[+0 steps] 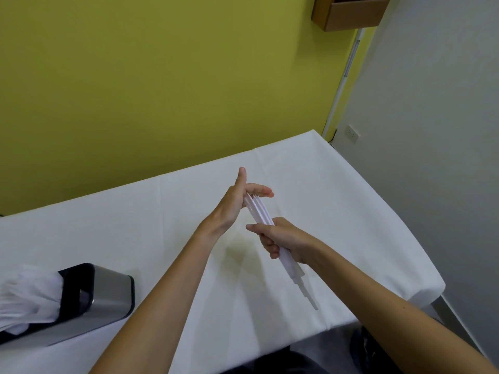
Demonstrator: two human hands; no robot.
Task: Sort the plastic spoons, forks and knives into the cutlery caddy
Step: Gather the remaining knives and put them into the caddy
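Cutlery bundle, one, in right hand grip; left hand flat; one caddy.

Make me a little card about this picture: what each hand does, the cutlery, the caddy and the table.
right hand: holds a bundle of white plastic cutlery round its middle
left hand: open, straight fingers touching the bundle's far end
caddy: black and steel cutlery caddy, near left, with blurry white pieces inside
table: white cloth-covered table under both hands
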